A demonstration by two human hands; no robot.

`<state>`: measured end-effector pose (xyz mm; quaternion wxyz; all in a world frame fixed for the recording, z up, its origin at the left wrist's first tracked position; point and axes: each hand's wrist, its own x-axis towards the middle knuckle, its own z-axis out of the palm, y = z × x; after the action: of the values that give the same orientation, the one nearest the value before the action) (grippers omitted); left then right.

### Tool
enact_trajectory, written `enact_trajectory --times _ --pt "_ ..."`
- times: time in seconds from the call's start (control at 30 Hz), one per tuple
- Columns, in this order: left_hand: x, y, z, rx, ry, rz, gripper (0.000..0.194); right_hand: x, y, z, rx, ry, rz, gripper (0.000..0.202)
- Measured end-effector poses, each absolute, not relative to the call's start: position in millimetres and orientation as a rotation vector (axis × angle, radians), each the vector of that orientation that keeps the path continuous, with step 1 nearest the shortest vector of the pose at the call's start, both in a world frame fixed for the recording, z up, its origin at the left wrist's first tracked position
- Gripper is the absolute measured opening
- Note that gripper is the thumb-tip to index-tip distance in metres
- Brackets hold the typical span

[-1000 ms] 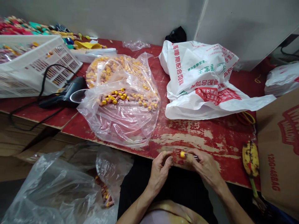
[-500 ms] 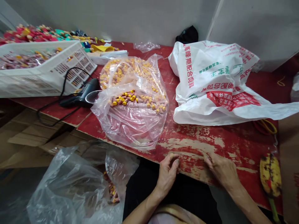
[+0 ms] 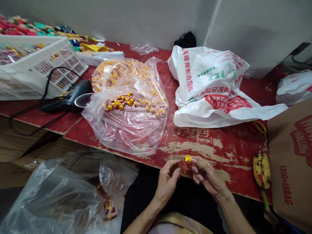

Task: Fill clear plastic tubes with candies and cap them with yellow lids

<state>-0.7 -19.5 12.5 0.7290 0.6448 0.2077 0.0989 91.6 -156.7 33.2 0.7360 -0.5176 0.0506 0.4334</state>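
My right hand (image 3: 211, 178) pinches a small yellow-capped piece (image 3: 188, 158) with a pinkish striped body, above the table's front edge. Its yellow end points left, and my fingers cover the rest of the body. Just to the left is my left hand (image 3: 168, 180), fingers curled, thumb and fingertips apart, with nothing visible between them. A clear plastic bag (image 3: 136, 130) full of similar yellow-capped pieces (image 3: 122, 100) lies on the table beyond my left hand. Another clear bag (image 3: 56, 191), low on the left, has more such pieces inside.
A worn red table (image 3: 195, 146) bears a white printed sack (image 3: 202, 94), a black corded hair-dryer-like tool (image 3: 75, 96) and a white crate (image 3: 60, 61) of small pieces. At right are a spotted banana-like item (image 3: 262, 170) and a cardboard box (image 3: 290, 156).
The yellow-capped piece now shows in my right hand, which has moved left toward my left hand and turned. The view has swung right, revealing more of the cardboard box.
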Motion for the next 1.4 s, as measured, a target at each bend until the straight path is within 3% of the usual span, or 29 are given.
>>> enact_trajectory --times 0.13,0.3,0.5,0.57,0.67,0.87,1.27,1.4 --pt "-3.3 -20.8 13.3 1.491 0.367 0.269 0.038 84.2 -153.8 28.4 -1.155 0.066 1.025 0.037" --pt "-5.0 -20.0 17.4 1.487 0.339 0.278 0.027 75.2 -152.3 21.1 -1.454 -0.113 0.979 0.049" --pt "-5.3 -19.8 14.9 1.446 0.413 0.253 0.025 75.8 -153.5 35.7 -1.696 -0.36 0.867 0.042" --pt "-6.2 -21.4 11.7 1.437 0.416 0.259 0.03 83.1 -161.9 41.6 -1.923 -0.554 0.765 0.037" --pt "-7.0 -23.6 6.9 1.387 0.445 0.268 0.034 103.1 -177.2 43.5 -2.514 -0.82 0.337 0.031" --pt "-4.9 -24.6 3.0 1.294 0.497 0.269 0.03 131.6 -176.1 28.7 -3.132 -1.016 0.189 0.019" --pt "5.2 -27.2 -0.7 1.2 0.556 0.22 0.026 113.0 -172.2 2.6 -3.052 -1.248 -0.361 0.023" --pt "-0.1 -29.9 -1.0 1.23 0.529 0.256 0.024 127.1 -175.8 3.0 -2.883 -1.159 -0.204 0.025"
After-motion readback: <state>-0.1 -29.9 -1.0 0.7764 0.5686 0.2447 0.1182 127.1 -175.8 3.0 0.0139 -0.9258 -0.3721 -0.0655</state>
